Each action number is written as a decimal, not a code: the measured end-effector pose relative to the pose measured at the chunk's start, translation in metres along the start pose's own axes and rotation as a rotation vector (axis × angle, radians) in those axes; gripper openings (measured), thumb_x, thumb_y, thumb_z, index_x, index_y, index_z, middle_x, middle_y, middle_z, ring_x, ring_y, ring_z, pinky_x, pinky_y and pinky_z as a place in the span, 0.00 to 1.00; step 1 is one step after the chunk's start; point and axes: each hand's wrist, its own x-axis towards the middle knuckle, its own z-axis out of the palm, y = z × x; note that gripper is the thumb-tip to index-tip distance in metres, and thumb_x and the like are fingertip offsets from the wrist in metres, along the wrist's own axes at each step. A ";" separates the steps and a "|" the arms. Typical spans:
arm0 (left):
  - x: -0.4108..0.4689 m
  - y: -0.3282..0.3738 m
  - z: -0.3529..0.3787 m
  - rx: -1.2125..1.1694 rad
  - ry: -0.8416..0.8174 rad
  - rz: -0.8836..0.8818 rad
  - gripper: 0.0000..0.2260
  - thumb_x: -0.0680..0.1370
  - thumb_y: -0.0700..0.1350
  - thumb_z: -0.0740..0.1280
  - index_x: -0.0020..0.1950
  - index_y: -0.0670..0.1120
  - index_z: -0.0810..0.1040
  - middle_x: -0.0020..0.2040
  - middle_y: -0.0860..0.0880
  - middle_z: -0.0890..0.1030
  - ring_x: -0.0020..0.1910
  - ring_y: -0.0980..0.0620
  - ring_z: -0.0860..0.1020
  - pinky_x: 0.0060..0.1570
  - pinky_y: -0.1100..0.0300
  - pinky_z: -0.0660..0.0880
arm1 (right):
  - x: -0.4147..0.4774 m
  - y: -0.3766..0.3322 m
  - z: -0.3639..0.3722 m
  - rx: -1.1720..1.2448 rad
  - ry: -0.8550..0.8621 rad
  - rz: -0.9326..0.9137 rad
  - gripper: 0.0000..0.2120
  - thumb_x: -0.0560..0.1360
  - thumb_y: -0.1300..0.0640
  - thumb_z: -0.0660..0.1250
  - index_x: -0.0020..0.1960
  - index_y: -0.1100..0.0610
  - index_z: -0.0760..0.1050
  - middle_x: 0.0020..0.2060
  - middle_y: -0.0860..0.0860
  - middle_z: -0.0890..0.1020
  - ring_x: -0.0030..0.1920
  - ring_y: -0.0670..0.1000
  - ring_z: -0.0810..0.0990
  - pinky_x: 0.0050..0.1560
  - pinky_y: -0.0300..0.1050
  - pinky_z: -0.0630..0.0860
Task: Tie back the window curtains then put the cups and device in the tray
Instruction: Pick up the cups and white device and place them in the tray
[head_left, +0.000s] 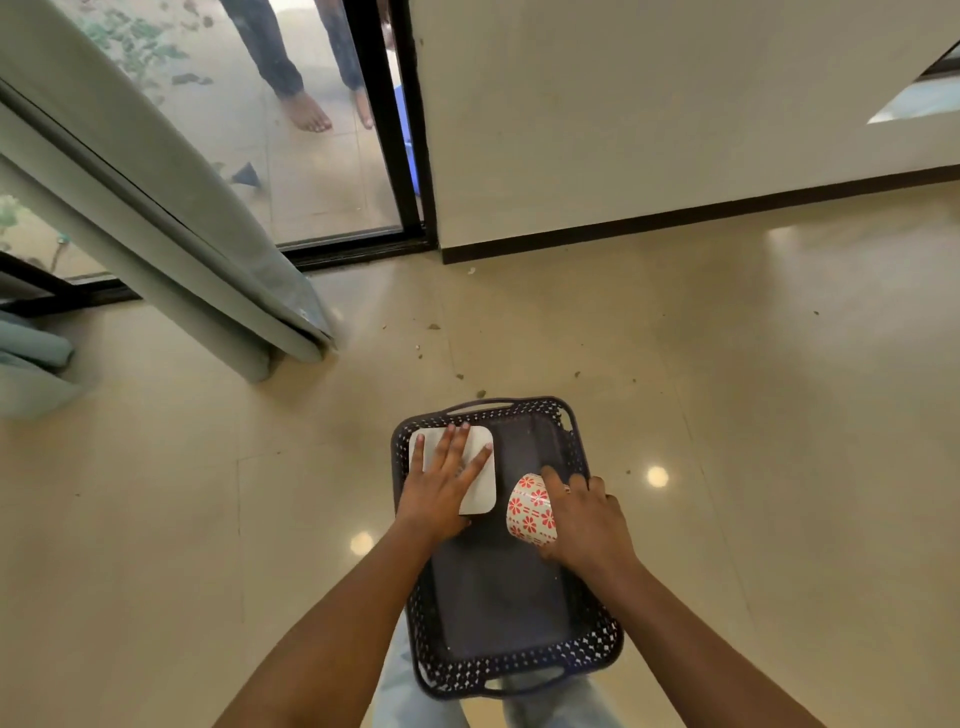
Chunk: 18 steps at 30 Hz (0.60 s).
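Note:
A dark perforated tray (597, 644) with handles rests on the floor below me. A flat white device (483, 493) lies in its far left corner, and my left hand (447, 478) lies flat on top of it with fingers spread. My right hand (587, 525) grips a white cup with red flower prints (530, 512), tilted on its side over the tray's right part. The grey-green curtain (171, 218) hangs gathered at the left by the glass door.
A glass door with a black frame (389, 130) stands ahead, and a person's bare feet (309, 111) show outside it. A cream wall with dark skirting (675, 130) runs to the right. Small bits of debris dot the glossy floor (779, 415).

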 end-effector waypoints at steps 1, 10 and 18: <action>0.005 -0.003 0.001 -0.019 0.000 -0.022 0.48 0.73 0.60 0.67 0.76 0.55 0.31 0.77 0.42 0.33 0.75 0.41 0.31 0.68 0.38 0.31 | 0.002 0.000 0.000 -0.004 0.005 -0.004 0.44 0.66 0.43 0.73 0.73 0.51 0.53 0.65 0.55 0.69 0.64 0.56 0.68 0.60 0.50 0.71; 0.001 -0.002 0.015 -0.086 0.134 -0.104 0.49 0.69 0.63 0.69 0.77 0.54 0.38 0.78 0.43 0.43 0.78 0.40 0.48 0.69 0.44 0.26 | 0.009 0.002 -0.003 -0.105 0.056 -0.047 0.40 0.68 0.46 0.73 0.72 0.51 0.56 0.67 0.57 0.66 0.65 0.58 0.67 0.64 0.52 0.68; -0.028 0.000 0.031 -0.349 0.320 -0.477 0.48 0.66 0.61 0.74 0.78 0.49 0.53 0.78 0.40 0.54 0.77 0.39 0.52 0.72 0.39 0.51 | 0.045 -0.021 -0.018 -0.323 0.183 -0.130 0.26 0.70 0.58 0.68 0.67 0.57 0.66 0.61 0.58 0.69 0.60 0.60 0.70 0.59 0.53 0.68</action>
